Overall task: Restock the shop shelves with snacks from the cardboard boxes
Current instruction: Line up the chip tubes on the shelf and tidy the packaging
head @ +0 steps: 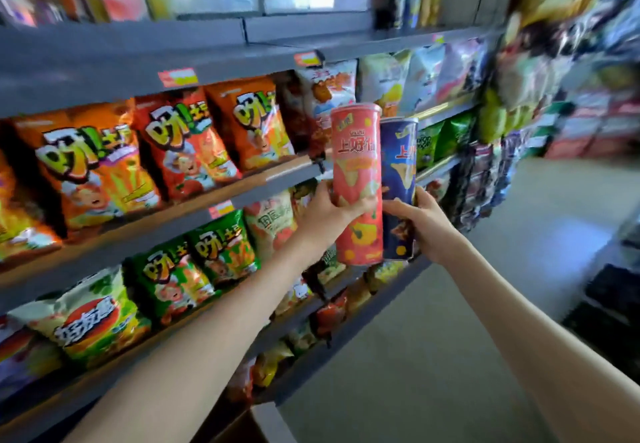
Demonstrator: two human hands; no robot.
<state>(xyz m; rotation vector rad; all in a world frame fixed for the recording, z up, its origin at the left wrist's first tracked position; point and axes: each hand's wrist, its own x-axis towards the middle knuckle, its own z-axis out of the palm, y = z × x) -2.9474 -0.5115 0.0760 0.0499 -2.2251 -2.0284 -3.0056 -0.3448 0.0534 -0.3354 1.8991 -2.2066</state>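
Note:
My left hand [327, 215] grips a tall red chip canister [356, 151] around its middle and holds it upright in front of the shelves. Right beside it, my right hand [424, 222] grips a dark blue chip canister [400, 165] of the same shape, lower on its body. The two canisters touch side by side in the air. Behind them the grey shelf unit [249, 189] carries rows of snack bags. A corner of a cardboard box [256, 423] shows at the bottom edge, below my arms.
Orange and red snack bags [180, 144] fill the middle shelf, green ones [201, 266] the shelf below. More bags hang on the unit's far end [485, 179]. Open grey floor [450, 338] lies to the right, with dark crates [609, 304] at the right edge.

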